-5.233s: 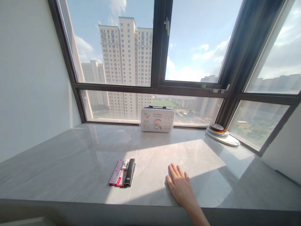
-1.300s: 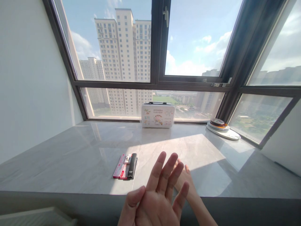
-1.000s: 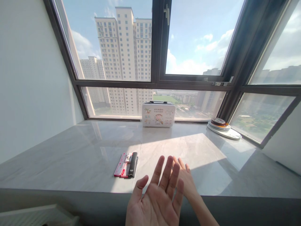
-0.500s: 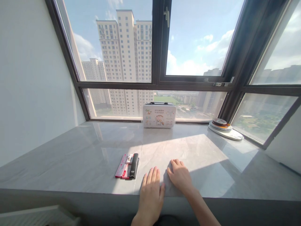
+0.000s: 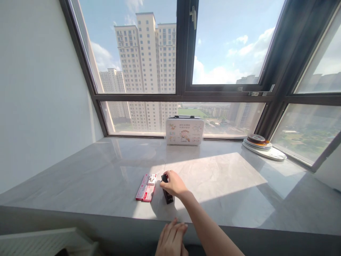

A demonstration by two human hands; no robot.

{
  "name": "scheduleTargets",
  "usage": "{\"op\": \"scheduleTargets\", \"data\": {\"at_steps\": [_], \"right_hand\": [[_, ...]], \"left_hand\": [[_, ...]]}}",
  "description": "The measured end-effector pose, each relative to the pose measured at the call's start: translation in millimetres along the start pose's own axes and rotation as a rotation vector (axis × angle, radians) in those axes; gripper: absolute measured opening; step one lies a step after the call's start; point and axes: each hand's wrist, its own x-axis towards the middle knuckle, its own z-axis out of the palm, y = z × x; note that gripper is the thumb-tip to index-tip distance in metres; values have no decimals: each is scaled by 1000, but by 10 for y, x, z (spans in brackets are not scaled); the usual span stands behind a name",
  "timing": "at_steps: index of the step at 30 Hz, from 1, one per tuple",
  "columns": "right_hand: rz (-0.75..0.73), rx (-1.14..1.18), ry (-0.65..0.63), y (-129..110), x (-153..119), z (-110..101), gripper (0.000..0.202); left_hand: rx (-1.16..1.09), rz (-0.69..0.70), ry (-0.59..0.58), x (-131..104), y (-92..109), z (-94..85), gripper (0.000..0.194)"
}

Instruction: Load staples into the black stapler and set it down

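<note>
My right hand (image 5: 173, 183) is closed around the far end of a black stapler (image 5: 167, 196), gripping it between thumb and fingers. The stapler stands just right of several small red-and-white boxes (image 5: 145, 188), apart from them; one small box rests on top of the others at the far right corner. My left hand (image 5: 172, 238) is at the front edge of the sill, low in the view, its fingers stretched out and nothing seen in it. Part of that hand is cut off by the bottom of the picture.
A white carry case (image 5: 184, 131) with cartoon prints stands against the window. In the right corner lies a stack of plates (image 5: 262, 145). The grey marble-look sill (image 5: 93, 177) ends at a front edge near me. A pale slatted object (image 5: 50, 243) is at the lower left.
My right hand has moved left and taken hold of the stapler, which has shifted right, away from the boxes. My left hand has drawn back toward me. The view has shifted slightly.
</note>
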Motion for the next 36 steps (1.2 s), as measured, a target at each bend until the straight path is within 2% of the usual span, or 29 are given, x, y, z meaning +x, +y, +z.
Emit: {"op": "scheduleTargets", "data": {"at_steps": [1, 3, 5, 7, 11, 13, 15, 17, 20, 24, 26, 30, 34, 36], "right_hand": [[-16, 1, -10, 87, -59, -112, 33], [-33, 3, -14, 253, -232, -335, 39], [-26, 2, 17, 376, -446, -507, 44], [-8, -3, 65, 438, -649, -591, 46], [-18, 2, 178, 414, -856, -507, 35], [-39, 11, 264, 361, -844, -413, 28], [-41, 76, 340, 302, -779, -350, 22], [-13, 229, 376, 266, -691, -351, 17], [57, 523, 449, 327, -592, -451, 26], [280, 1002, 656, 630, -654, -599, 36], [384, 1129, 669, 788, -762, -635, 40], [431, 1198, 654, 961, -1051, -648, 46], [440, 1184, 720, 1018, -1368, -629, 62], [434, 1062, 683, 1018, -1503, -625, 65]], "left_hand": [[-35, 12, -22, 96, 6, -99, 52], [-26, -82, 0, 301, 24, -230, 47], [46, -160, 52, 476, 51, -234, 44], [131, -142, 100, 592, 80, -132, 47], [239, -36, 118, 668, 94, 82, 56], [255, -33, 92, 681, 68, 73, 55], [255, -52, 52, 703, 25, -16, 54], [253, -89, 16, 732, -28, -141, 54], [247, -116, -10, 765, -122, -281, 54], [232, -90, 3, 753, -223, -266, 55], [230, -83, 19, 733, -242, -224, 56], [229, -116, 103, 719, -258, -274, 55], [326, -344, 258, 699, -385, -459, 49], [374, -405, 271, 637, -507, -510, 48]]}}
